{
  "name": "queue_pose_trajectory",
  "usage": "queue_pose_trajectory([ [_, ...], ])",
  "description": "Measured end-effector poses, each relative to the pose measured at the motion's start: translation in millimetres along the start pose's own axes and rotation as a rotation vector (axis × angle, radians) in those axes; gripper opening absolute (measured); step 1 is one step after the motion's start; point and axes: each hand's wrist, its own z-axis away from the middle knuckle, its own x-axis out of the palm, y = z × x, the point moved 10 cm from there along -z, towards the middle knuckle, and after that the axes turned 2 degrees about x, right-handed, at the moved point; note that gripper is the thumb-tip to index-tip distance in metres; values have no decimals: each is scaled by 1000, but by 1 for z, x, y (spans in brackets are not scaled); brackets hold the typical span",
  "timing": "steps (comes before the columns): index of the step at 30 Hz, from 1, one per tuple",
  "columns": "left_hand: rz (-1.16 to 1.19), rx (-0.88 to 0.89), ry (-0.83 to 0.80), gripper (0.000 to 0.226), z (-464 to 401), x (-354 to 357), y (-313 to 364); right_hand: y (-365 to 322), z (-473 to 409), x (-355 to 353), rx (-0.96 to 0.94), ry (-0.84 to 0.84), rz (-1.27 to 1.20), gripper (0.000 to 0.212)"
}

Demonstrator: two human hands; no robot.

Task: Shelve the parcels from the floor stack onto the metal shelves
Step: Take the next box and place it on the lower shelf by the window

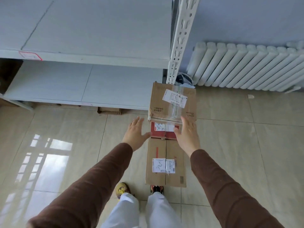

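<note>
Brown sleeves (92,183) reach toward the floor stack. The left hand (135,134) and right hand (187,135) are spread open and empty, flanking the red parcel (162,131). This looks like the reach; next, grip a parcel and lift it onto the metal shelves (92,56) beyond the stack.

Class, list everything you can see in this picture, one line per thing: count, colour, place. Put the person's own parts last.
Cardboard parcels: three, two brown and one red between them, in a row on the floor.
Metal shelves: two levels, pale grey, upper left.
Shelf upright: one, white, perforated, top centre.
Radiator: one, white, against right wall.
Floor tiles: beige, glossy.
Left hand: open, beside red parcel.
Right hand: open, beside red parcel.
Sleeves: two, brown.
Shoes: two, multicoloured, bottom centre.
</note>
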Motion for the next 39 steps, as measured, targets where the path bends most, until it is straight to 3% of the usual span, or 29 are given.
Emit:
queue_pose_trajectory([
  [11,126,-353,-192,81,20,166,-110,138,25,140,316,-341,-24,72],
  [22,379,-595,-298,91,39,274,-181,241,60,225,808,-427,-242,86],
  [26,398,-588,-303,90,36,293,-182,247,67,241,818,-455,-315,51],
  [28,415,-602,-288,89,37,295,-185,242,70,240,808,-446,-341,45],
  [34,442,-653,-191,79,74,268,-201,206,94,229,730,-464,-284,51],
  [39,598,-726,-1,67,126,202,-227,120,110,218,556,-538,-220,63],
])
